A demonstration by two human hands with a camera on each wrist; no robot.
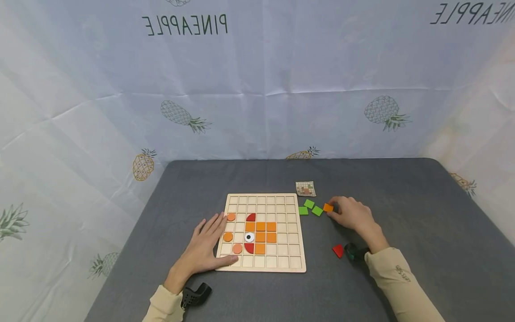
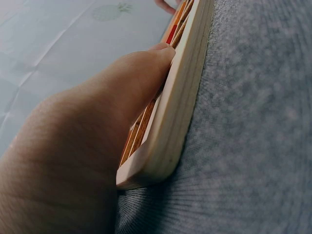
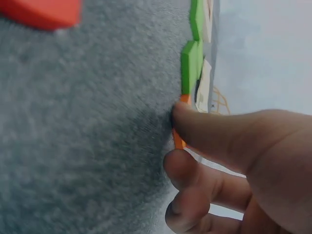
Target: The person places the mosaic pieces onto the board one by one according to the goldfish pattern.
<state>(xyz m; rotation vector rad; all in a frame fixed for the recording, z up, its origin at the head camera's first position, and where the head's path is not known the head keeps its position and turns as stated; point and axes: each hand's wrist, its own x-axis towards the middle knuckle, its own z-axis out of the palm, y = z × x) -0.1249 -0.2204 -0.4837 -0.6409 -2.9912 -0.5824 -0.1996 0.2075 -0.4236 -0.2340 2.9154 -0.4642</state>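
Observation:
My left hand (image 1: 202, 248) rests on the left side of a wooden grid board (image 1: 283, 264), fingers spread along its edge. The left wrist view shows that thumb (image 2: 141, 73) lying across the board's rim. On the board sit orange square tiles (image 1: 260, 237), orange round pieces (image 1: 228, 237), two red curved pieces (image 1: 249, 248) and a white eye disc (image 1: 249, 237). Right of the board, my right hand (image 1: 354, 214) pinches an orange square tile (image 1: 327, 207) between thumb and fingertips, low at the table. Several green tiles (image 1: 317, 210) lie right beside it.
A small printed pattern card (image 1: 306, 188) lies behind the green tiles, near the board's far right corner. A red piece (image 1: 338, 251) is on the grey table (image 1: 225, 174) beside my right wrist. A pineapple-print curtain (image 1: 257, 120) hangs behind the table.

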